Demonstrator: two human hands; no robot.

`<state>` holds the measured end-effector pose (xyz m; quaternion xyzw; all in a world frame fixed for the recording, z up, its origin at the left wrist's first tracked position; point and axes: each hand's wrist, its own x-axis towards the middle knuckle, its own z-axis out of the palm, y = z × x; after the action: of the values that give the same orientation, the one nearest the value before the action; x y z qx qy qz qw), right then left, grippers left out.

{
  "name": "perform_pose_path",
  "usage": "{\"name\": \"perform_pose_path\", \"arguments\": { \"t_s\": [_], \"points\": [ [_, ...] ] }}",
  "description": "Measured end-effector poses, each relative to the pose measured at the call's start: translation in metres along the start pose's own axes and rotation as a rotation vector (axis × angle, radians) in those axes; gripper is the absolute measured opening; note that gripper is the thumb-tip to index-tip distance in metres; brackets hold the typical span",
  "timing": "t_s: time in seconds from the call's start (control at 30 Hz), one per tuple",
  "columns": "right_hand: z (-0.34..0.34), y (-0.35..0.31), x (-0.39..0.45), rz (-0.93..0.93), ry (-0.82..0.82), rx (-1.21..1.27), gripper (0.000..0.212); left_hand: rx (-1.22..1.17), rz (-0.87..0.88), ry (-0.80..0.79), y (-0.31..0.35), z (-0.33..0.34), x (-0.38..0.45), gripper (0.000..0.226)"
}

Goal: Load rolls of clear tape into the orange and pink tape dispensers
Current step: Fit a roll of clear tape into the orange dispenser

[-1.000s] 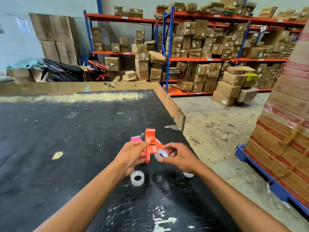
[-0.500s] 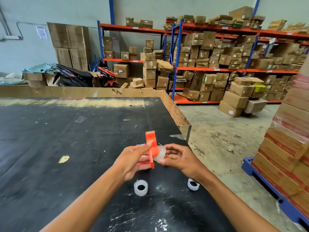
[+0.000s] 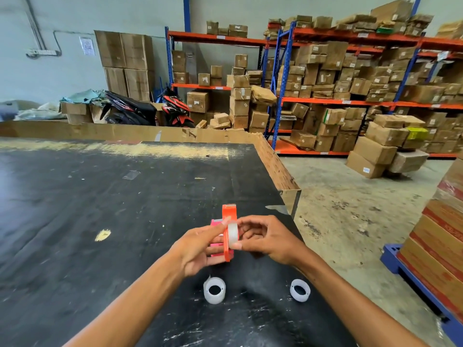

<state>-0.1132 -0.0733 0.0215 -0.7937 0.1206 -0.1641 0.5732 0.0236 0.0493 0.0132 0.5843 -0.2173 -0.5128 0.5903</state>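
Observation:
My left hand (image 3: 200,249) holds the orange tape dispenser (image 3: 229,212) upright and edge-on above the black table (image 3: 100,209). Pressed against the dispenser's right side is a roll of clear tape (image 3: 233,234), pinched between the thumb and fingers of my right hand (image 3: 270,242). The pink dispenser (image 3: 215,222) shows just behind the orange one, mostly hidden by my left fingers. Two more clear tape rolls lie on the table below my hands: one (image 3: 214,290) under the left hand, the other (image 3: 300,290) under my right wrist.
The table's right edge with a cardboard rim (image 3: 275,166) runs close to my right hand; concrete floor lies beyond. A pallet of stacked boxes (image 3: 441,241) stands at the right. Shelving full of cartons (image 3: 325,96) fills the background.
The orange dispenser has turned edge-on and risen slightly. The tape roll in my right hand has moved up against its side. The view has shifted closer.

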Motion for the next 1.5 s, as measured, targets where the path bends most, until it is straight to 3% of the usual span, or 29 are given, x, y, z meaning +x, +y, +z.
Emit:
{"name": "perform_pose_path", "arguments": {
  "t_s": [0.1,0.13,0.17,0.27,0.37,0.43,0.57,0.63,0.73,1.07,1.5],
  "points": [
    [-0.012,0.006,0.012,0.031,0.157,0.027,0.015,-0.043,-0.003,0.033,-0.003,-0.006,0.005,0.037],
    [-0.018,0.013,0.017,0.049,0.268,-0.043,0.006,-0.050,0.001,0.054,-0.003,-0.008,0.007,0.035],
    [-0.025,0.022,0.022,0.084,0.357,-0.198,0.011,-0.053,0.008,0.074,-0.002,-0.010,0.008,0.033],
    [-0.025,0.050,0.025,0.294,0.279,-0.688,0.032,-0.071,0.021,0.108,-0.002,-0.015,0.013,0.031],
    [-0.012,0.063,0.026,0.363,0.214,-0.824,0.029,-0.087,0.022,0.121,-0.003,-0.016,0.015,0.032],
    [-0.009,0.060,0.027,0.357,0.281,-0.748,0.029,-0.084,0.018,0.121,-0.004,-0.016,0.016,0.036],
    [-0.009,0.028,0.018,0.275,0.355,0.036,0.021,-0.086,0.026,0.131,-0.005,-0.018,0.016,0.046],
    [-0.005,0.010,0.008,0.214,0.283,0.174,0.019,-0.092,0.036,0.114,-0.005,-0.016,0.015,0.044],
    [0.009,-0.004,-0.004,0.160,0.259,0.214,0.016,-0.117,0.054,0.049,-0.005,-0.009,0.013,0.041],
    [0.039,-0.007,-0.022,-0.024,0.443,0.212,0.025,-0.153,0.165,-0.047,-0.006,-0.003,0.000,0.048],
    [0.056,-0.024,-0.025,-0.139,0.480,0.049,0.021,0.027,0.458,0.042,0.003,0.001,-0.022,0.041]
  ]
}}
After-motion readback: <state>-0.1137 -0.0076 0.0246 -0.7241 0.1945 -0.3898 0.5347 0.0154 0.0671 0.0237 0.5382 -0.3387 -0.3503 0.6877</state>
